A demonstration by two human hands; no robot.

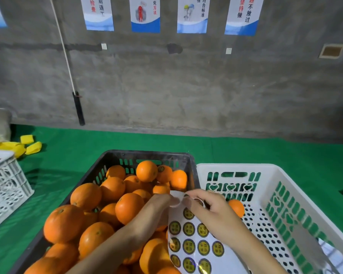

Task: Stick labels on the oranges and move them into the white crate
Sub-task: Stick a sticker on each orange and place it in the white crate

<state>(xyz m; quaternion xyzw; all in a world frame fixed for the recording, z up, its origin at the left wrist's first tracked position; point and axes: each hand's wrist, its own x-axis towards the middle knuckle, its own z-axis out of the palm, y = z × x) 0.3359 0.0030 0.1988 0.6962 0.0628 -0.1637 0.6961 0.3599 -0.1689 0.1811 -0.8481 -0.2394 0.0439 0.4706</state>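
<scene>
**A:** What are the fingers (196,194) of the right hand (212,210) doing?

**B:** They're curled tight, pinching one round label (198,202) at the top of the label sheet (192,246). I'd judge they're peeling it. The left hand (156,208) pinches the sheet's upper edge and bends it back so labels lift.

**A:** Why hold it there?

**B:** It hangs between both crates. The oranges (127,206) are piled in the black crate (147,154) just left, and the white crate (236,167), with a lone orange (237,207), is just right. Both stand on the green tabletop (265,149)
</scene>
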